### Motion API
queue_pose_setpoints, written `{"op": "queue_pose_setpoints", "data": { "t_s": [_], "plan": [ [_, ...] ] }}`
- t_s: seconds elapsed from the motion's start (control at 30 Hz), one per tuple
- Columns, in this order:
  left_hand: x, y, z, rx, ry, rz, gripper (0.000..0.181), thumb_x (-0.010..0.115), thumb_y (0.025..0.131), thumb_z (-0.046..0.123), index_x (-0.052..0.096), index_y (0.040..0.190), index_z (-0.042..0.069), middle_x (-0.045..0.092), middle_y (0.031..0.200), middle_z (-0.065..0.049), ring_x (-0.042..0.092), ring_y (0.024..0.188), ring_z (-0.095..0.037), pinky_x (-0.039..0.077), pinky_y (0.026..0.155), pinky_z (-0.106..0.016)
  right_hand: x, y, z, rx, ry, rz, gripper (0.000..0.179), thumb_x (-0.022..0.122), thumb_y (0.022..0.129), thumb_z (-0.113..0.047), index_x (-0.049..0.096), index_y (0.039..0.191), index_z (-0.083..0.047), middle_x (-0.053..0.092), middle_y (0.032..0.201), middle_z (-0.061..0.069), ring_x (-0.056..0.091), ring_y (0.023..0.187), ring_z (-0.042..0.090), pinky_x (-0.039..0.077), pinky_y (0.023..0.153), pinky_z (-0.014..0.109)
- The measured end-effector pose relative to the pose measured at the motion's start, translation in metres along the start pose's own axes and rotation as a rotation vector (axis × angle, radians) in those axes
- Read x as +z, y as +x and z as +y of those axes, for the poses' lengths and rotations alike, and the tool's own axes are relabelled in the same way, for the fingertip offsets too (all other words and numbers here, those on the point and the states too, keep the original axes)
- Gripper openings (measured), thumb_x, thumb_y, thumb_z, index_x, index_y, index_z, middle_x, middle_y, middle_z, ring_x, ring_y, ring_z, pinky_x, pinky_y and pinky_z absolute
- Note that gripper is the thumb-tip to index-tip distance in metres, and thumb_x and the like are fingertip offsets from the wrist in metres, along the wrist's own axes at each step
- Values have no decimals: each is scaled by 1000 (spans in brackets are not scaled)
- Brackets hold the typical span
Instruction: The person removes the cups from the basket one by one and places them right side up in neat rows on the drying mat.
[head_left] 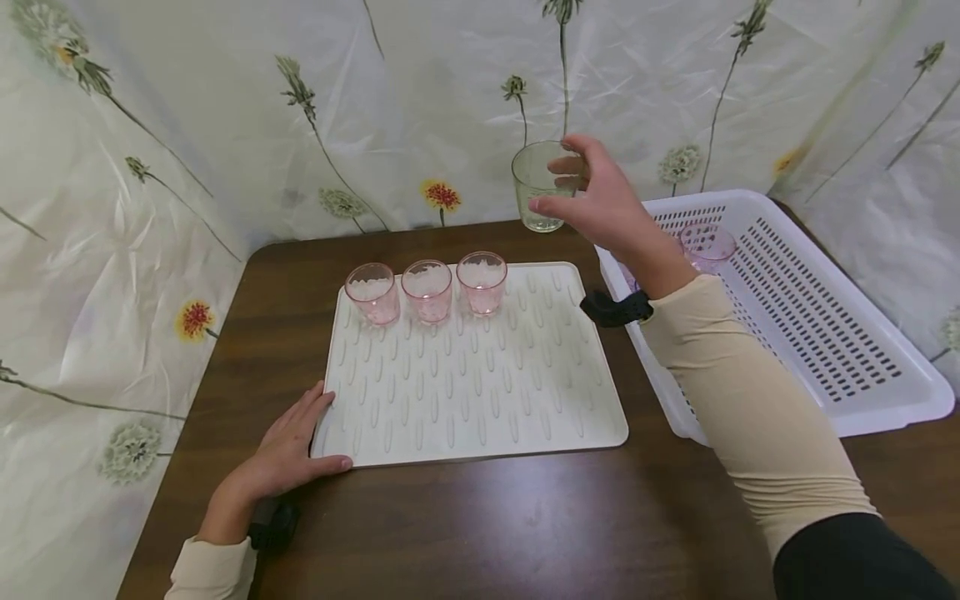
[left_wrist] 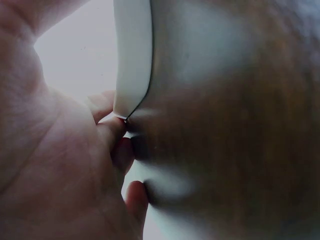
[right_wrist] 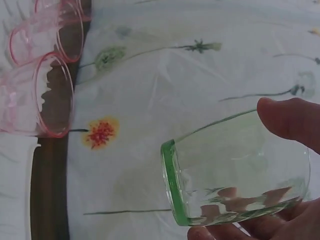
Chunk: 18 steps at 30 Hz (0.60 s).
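Note:
My right hand (head_left: 600, 196) holds a clear green-tinted drinking glass (head_left: 538, 200) upright in the air, thumb on one side and fingers on the other. The right wrist view shows its thick green base (right_wrist: 175, 182) and its empty inside. On the back left of a white ridged mat (head_left: 472, 375), three pink glasses (head_left: 427, 292) stand in a row. At the mat's front left corner rests my left hand (head_left: 288, 446), its fingers along the left edge and the thumb by the front edge. In the left wrist view the fingertips (left_wrist: 136, 197) touch the mat's side.
A white perforated plastic basket (head_left: 885, 367) stands on the right of the dark wooden table (head_left: 480, 533). Inside it is a pink glass (head_left: 708, 242), partly behind my right forearm. A flower-patterned sheet (head_left: 420, 100) hangs behind the table.

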<state>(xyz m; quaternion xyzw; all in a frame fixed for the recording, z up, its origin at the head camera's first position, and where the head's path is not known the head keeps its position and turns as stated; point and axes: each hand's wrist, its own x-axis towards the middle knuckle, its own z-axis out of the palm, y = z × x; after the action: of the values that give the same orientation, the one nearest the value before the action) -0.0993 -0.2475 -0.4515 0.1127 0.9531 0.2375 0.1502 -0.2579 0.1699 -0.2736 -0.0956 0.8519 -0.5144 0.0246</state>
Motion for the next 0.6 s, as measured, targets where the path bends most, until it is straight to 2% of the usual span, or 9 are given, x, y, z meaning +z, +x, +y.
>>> {"op": "queue_pose_setpoints", "data": {
  "t_s": [0.17, 0.3, 0.43, 0.6],
  "plan": [
    [-2, 0, 2, -11, 9, -10, 105, 78, 78, 49, 24, 154, 1, 14, 164, -27, 18, 148, -49, 21, 114, -69, 21, 20, 15, 34, 37, 47, 92, 75, 87, -26, 16, 158, -22, 36, 160, 6, 35, 147, 25, 39, 114, 45],
    [-3, 0, 2, -12, 8, -10, 104, 79, 78, 49, 24, 154, 1, 14, 164, -27, 18, 148, -49, 21, 114, -70, 37, 29, 29, 72, 101, 111, 89, 74, 87, -21, 19, 157, -21, 36, 158, 8, 35, 147, 25, 42, 112, 44],
    [-3, -1, 3, -15, 5, -13, 104, 78, 79, 48, 24, 154, 1, 13, 164, -27, 18, 149, -49, 20, 114, -70, 55, 30, 46, 113, 137, 179, 86, 74, 88, -17, 22, 157, -22, 38, 157, 8, 37, 145, 26, 44, 109, 45],
    [-3, 0, 4, -23, 3, -21, 104, 78, 79, 49, 24, 154, 1, 13, 164, -27, 17, 149, -49, 20, 114, -70, 72, 24, 72, 148, 102, 227, 85, 74, 86, -14, 25, 156, -20, 39, 156, 11, 39, 143, 30, 44, 109, 49]
  ]
}}
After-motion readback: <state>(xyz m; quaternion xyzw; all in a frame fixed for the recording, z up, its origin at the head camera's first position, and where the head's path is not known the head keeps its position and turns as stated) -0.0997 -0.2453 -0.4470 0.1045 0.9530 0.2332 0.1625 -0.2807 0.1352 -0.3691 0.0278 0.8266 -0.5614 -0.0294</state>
